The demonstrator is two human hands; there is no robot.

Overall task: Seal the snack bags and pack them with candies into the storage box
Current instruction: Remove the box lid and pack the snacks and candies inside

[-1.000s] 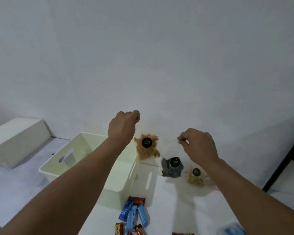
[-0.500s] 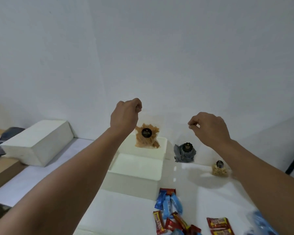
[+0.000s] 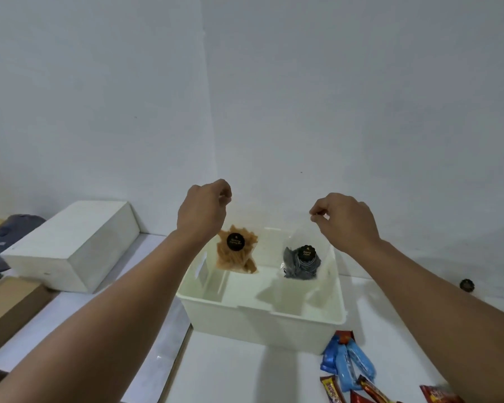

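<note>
Head view: both hands are raised over an open white storage box (image 3: pixel 262 321) standing on the white desk (image 3: pixel 233 370) toward its far edge. The left hand (image 3: pixel 200 214) pinches the top of a clear snack bag of tan strips (image 3: pixel 237 258), which hangs over the box's far left part. The right hand (image 3: pixel 345 221) pinches the top of a second clear snack bag of dark pieces (image 3: pixel 301 264), which hangs over the far right part. Whether either bag touches the box floor cannot be told. Each bag bears one round black label with gold writing, too small to read.

At the desk's near right, just beside the box, lie three blue candy wrappers (image 3: pixel 346 363) in a bunch, with several red wrappers (image 3: pixel 367 392) nearer the edge; their printing is blurred. A further black round label (image 3: pixel 466 285) shows past the right forearm.

Toward the left edge rest one white rectangular block (image 3: pixel 73 242), one dark cap (image 3: pixel 3 242) and one brown board (image 3: pixel 9 309).
</note>
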